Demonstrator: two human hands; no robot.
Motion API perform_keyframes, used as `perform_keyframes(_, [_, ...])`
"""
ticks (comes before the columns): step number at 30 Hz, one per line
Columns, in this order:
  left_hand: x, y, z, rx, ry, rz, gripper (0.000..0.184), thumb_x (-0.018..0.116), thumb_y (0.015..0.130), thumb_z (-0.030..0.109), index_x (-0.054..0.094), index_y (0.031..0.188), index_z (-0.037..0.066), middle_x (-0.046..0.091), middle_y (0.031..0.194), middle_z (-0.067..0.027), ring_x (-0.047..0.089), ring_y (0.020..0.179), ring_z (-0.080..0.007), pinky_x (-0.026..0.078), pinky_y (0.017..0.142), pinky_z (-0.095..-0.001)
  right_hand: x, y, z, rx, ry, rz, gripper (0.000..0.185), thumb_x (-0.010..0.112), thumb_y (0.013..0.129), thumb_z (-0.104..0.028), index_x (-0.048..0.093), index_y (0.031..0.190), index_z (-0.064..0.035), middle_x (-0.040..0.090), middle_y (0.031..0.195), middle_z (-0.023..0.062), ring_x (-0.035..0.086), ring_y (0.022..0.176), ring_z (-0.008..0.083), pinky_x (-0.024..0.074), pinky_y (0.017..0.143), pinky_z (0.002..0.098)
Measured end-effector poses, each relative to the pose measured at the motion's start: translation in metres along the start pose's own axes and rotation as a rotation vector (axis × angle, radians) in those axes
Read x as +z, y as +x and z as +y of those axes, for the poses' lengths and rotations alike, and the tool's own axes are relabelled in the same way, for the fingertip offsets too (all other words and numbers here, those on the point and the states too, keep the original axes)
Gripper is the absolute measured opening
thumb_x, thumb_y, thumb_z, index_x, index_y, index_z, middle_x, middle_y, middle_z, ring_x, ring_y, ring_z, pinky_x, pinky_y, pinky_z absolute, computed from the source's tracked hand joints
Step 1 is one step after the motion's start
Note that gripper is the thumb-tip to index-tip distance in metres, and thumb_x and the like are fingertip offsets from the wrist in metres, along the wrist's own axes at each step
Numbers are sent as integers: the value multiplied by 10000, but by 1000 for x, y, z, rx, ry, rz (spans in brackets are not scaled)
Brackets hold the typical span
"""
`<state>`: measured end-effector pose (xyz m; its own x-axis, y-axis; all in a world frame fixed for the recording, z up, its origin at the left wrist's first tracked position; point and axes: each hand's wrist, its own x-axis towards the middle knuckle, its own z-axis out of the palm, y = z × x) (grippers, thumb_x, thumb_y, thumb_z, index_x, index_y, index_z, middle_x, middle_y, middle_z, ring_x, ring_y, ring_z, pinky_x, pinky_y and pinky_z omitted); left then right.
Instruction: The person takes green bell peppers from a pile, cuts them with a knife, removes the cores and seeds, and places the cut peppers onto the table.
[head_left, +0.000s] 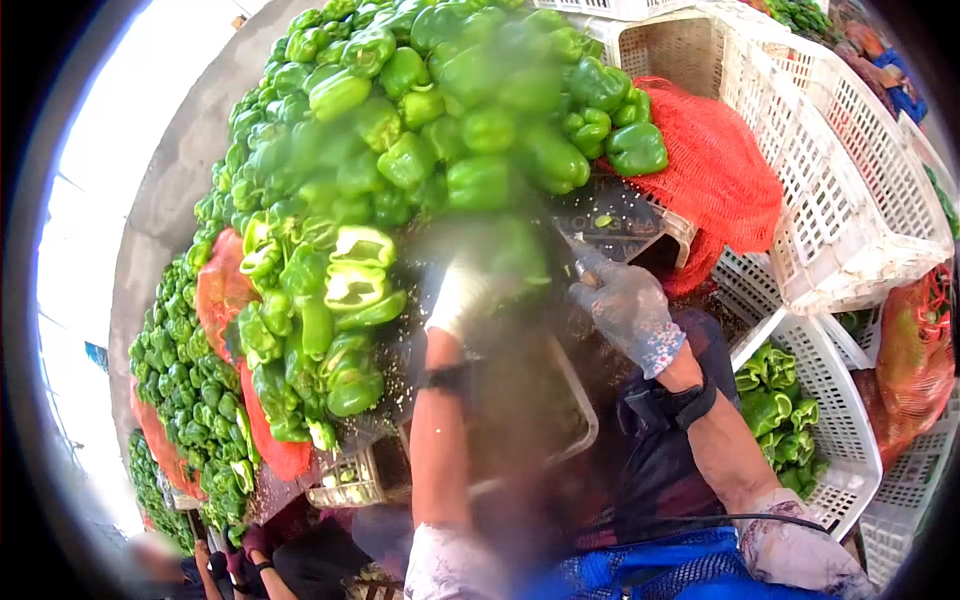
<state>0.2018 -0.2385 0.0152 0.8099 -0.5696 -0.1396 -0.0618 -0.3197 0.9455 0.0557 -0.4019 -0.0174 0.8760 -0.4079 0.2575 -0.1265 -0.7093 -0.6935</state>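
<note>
A blurred smear crosses the middle of the head view. In it, my left hand (466,293), in a white glove, is closed against a green bell pepper (515,258); its fingertips are hard to make out. My right hand (628,305), in a grey glove with a patterned cuff, is closed around a small knife (578,262) just right of that pepper. Cut green pepper halves (357,268), pale insides showing, lie left of my left hand. Beyond both hands rises a large heap of whole green bell peppers (408,160).
A red mesh sack (715,165) lies at the right of the heap. White plastic crates (830,190) are stacked at right; a lower crate (850,430) holds cut peppers (775,415). Seeds litter the dark work surface (612,205). Another person's hands (255,545) show at lower left.
</note>
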Motion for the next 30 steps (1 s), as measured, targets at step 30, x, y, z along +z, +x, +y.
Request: perform_keyframes(30, [-3, -110, -30, 125, -1208, 406, 617, 699, 786, 26, 461, 1354, 1, 602, 1179, -113, 576, 1029, -186, 475, 913, -302, 27, -28, -53, -558, 61, -57, 419, 611, 833, -223, 602, 1249, -182, 641, 805, 185, 638, 729, 345, 508, 636, 434])
